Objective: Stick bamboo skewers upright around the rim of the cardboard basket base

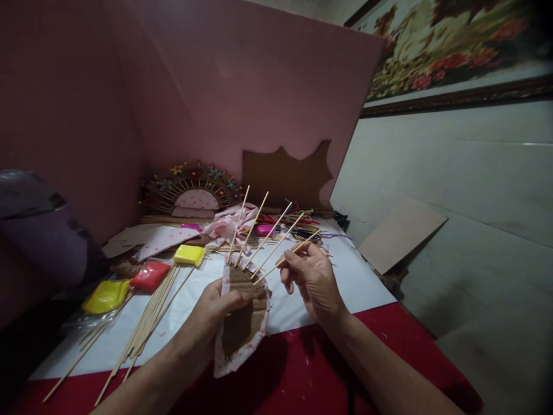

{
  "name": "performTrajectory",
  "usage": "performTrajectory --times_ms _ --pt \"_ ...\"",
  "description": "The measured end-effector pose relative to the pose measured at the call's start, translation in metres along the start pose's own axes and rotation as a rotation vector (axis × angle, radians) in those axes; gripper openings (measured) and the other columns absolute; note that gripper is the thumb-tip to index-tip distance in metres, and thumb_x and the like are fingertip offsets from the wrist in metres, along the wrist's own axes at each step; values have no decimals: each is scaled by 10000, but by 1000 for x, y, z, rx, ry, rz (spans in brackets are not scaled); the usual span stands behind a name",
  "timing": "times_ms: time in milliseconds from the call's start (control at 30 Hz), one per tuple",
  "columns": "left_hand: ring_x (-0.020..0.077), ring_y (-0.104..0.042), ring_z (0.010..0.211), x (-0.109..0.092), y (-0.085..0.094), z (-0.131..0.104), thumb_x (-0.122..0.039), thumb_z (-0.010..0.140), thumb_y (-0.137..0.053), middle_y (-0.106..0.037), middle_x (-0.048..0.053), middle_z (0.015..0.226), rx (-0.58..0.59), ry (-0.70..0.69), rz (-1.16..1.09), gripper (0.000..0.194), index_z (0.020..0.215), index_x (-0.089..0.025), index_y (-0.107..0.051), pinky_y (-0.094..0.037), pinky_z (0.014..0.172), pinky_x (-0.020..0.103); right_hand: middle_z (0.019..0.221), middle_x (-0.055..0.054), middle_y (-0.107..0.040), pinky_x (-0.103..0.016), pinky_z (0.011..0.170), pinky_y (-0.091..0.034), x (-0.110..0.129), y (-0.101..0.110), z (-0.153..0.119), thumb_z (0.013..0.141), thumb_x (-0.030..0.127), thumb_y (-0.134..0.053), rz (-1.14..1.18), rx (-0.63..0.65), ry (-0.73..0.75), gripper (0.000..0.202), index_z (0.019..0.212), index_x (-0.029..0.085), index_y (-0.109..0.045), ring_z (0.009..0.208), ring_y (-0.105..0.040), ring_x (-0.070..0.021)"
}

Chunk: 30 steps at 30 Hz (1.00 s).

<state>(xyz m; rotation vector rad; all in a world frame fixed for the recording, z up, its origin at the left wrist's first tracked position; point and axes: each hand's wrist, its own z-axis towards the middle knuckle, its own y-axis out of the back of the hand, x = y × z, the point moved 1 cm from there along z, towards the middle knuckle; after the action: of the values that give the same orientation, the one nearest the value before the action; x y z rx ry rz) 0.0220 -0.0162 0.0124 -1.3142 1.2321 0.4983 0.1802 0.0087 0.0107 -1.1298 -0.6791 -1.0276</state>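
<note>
My left hand (224, 302) grips a half-round piece of cardboard (244, 328) by its straight side, thumb across the brown face. Pale cloth with small pink marks wraps the cardboard's rim. Several thin wooden sticks (254, 222) stand out like rays from its curved edge. Between thumb and fingers, my right hand (309, 276) pinches another wooden stick (287, 256), whose lower end meets the curved edge beside the others. Whether that end is inside the cardboard, I cannot tell.
Loose wooden sticks (149, 317) lie at the left, near yellow (106, 297) and red (150, 275) packets. Behind stand a decorated half-round fan shape (196, 199) and a jagged brown cardboard (285, 176). Crumpled pink cloth (231, 225) rests on the white sheet (363, 282).
</note>
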Motion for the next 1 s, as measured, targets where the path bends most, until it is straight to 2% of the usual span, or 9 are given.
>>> performTrajectory --times_ms 400,767,1000 --pt "197 -627 573 1 2 1 -152 622 -598 -705 85 704 -16 38 2 223 835 -125 -657 -477 584 313 603 19 -636 -148 317 -377 -1 4 0 757 251 -604 -40 -11 17 169 742 185 -449 392 -510 -77" --pt "173 -624 563 2 1 1 -104 654 -552 -702 58 665 -15 21 -21 207 834 -132 -651 -464 576 277 594 19 -638 -148 308 -377 -5 4 1 748 262 -613 -59 -10 -4 181 744 183 -451 381 -514 -78" --pt "200 -638 574 1 1 0 -134 630 -581 -708 81 689 -34 20 -2 198 817 -121 -644 -478 578 303 606 11 -645 -144 303 -370 -3 5 1 756 259 -605 -42 -13 -3 175 736 182 -450 366 -494 -69"
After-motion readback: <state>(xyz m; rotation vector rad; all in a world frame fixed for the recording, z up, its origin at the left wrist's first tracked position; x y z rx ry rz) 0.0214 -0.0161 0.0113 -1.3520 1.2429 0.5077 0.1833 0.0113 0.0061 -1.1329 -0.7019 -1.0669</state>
